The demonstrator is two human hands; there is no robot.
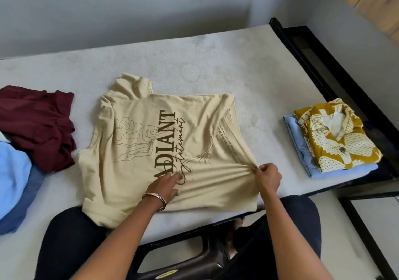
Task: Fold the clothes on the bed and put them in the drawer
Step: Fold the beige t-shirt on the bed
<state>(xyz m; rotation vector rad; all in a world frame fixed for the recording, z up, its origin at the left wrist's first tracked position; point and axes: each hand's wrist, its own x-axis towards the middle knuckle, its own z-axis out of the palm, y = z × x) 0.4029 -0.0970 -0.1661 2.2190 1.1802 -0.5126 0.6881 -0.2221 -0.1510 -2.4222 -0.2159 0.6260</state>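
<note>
You are working on the beige tee (151, 141), which is lying spread print-up in the middle of the mattress (194, 64), its near edge hanging a little over the bed's front edge toward your lap. Your left hand (166, 186) is resting on the printed cloth with fingers extended, pressing it flat; bangles (156, 200) are circling that wrist. Your right hand (267, 177) is pinching a gathered bunch of the tee's right side, and creases are fanning out from the pinch.

To the left, a crumpled maroon garment (41, 124) is lying just beside the tee's sleeve, not quite touching it. Nearer you on that side, a light blue garment (13, 172) is sitting on top of something denim (23, 204), both unfolded and running out of view.

To the right, well apart from the tee, a folded yellow patterned shirt (336, 137) is sitting on a folded pale blue piece (302, 150), close to the mattress's right edge. Beyond that the black bed frame (313, 68) is running along the wall. Your dark-clothed knees are sitting under the bed's near edge.
</note>
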